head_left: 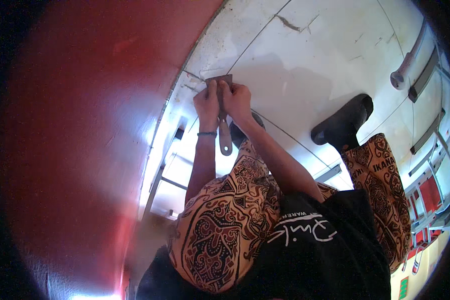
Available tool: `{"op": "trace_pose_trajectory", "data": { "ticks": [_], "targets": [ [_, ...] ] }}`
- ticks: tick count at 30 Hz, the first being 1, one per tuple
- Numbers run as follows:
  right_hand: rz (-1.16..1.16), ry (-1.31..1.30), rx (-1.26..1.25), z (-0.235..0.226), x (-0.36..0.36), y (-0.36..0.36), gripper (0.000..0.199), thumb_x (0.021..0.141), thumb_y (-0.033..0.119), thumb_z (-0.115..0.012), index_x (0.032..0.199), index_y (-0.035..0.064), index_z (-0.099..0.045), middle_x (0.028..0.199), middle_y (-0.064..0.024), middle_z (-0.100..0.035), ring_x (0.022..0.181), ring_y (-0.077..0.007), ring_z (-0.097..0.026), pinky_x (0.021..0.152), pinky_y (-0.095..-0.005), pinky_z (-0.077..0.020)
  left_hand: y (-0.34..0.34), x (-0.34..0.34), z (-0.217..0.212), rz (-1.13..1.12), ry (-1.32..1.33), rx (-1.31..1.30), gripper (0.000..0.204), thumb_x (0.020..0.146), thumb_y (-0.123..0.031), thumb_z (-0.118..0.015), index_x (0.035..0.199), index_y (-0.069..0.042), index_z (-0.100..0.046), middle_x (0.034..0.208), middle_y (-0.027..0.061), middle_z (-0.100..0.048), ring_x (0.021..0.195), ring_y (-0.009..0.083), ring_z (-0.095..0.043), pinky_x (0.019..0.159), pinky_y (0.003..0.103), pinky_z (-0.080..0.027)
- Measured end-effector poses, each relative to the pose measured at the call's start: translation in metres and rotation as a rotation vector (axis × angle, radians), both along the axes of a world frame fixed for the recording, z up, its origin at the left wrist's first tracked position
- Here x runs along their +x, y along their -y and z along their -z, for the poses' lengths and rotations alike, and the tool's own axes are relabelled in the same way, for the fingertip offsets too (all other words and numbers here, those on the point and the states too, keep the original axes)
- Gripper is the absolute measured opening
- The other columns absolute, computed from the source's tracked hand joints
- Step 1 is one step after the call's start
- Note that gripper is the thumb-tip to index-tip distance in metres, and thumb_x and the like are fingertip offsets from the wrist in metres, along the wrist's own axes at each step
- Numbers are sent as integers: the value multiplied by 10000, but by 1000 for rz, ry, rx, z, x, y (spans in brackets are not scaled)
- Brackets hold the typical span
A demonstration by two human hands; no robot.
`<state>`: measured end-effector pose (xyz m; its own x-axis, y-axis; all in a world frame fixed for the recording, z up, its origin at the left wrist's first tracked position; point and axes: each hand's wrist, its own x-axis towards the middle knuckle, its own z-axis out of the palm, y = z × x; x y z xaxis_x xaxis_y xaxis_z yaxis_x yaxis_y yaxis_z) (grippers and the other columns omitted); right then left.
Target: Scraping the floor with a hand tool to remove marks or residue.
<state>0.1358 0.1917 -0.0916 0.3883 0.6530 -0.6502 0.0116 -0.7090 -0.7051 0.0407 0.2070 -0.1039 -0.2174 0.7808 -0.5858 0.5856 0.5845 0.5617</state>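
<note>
A scraper (226, 137) with a broad, dark flat blade is held between my two hands, its handle with a hole in the end pointing back toward me. My left hand (206, 106) is closed on the blade's left side, with a dark band round the wrist. On the other side my right hand (238, 102) grips it too, both thumbs pressed together on the blade. The blade's far edge is over the white tiled floor (305, 95), near its border with the red wall (95, 110). Whether that edge touches the tile I cannot tell.
The red wall rises close on my left. My knee in patterned trousers (212, 240) is under my forearms, and a dark shoe (342, 122) stands on the tiles to the right. Metal-framed furniture legs (427, 132) stand at the far right. Dark cracks (288, 24) mark the floor ahead.
</note>
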Motion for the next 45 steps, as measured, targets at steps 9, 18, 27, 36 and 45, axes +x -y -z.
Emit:
{"op": "trace_pose_trajectory", "data": {
  "ticks": [9, 18, 27, 36, 45],
  "targets": [
    [-40, 47, 3, 3, 5, -2, 399, 860, 313, -580, 819, -78, -655, 633, -265, -587, 610, -280, -652, 567, -406, -466, -7, 8, -4, -14, -7, -5, 565, 883, -473, -525, 869, 74, -667, 790, 250, -656, 777, 323, -664, 705, 420, -479],
    [24, 34, 85, -2, 6, -8, 462, 850, 333, -595, 746, -116, -636, 617, -268, -584, 577, -267, -626, 564, -404, -465, -18, 9, -3, 28, -87, -151, 607, 861, -544, -513, 887, 39, -678, 809, 267, -654, 839, 338, -653, 759, 425, -471],
    [14, -19, 31, -3, 15, -15, 359, 873, 262, -554, 789, -70, -662, 631, -196, -632, 628, -226, -638, 573, -385, -470, -28, 16, -7, 163, -110, -152, 634, 858, -543, -512, 880, 71, -667, 839, 279, -650, 903, 347, -642, 791, 436, -465],
    [162, 37, 155, 6, 6, -38, 405, 855, 275, -607, 753, -116, -646, 624, -228, -619, 554, -189, -579, 524, -395, -443, -52, 18, -9, 64, 60, -40, 533, 878, -445, -542, 846, 71, -671, 808, 232, -669, 695, 291, -651, 663, 404, -503],
    [148, -24, 38, 9, 26, -47, 440, 852, 302, -579, 679, -101, -622, 611, -242, -587, 604, -332, -608, 578, -430, -462, -56, 39, -15, 57, 79, -101, 546, 860, -470, -545, 848, 62, -671, 726, 211, -665, 701, 262, -652, 660, 403, -476]
  ]
}}
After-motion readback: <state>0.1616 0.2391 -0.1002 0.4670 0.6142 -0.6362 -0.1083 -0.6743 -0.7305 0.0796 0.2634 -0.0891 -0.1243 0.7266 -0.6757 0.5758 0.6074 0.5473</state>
